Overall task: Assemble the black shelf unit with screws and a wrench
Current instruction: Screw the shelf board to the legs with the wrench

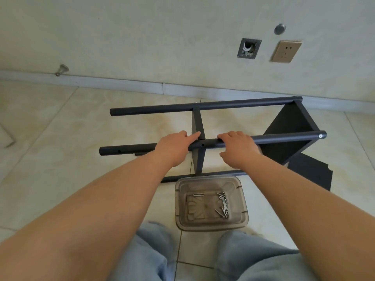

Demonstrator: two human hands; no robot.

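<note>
Head view: left hand [174, 148] and right hand [239, 148] both curled over black pole [284, 137].

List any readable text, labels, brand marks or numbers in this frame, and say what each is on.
None can be read.
Wall socket: slots only, no lettering visible.
Clear plastic bin: moulded pattern on its base, no words.
Black shelf unit: plain, unmarked.
</note>
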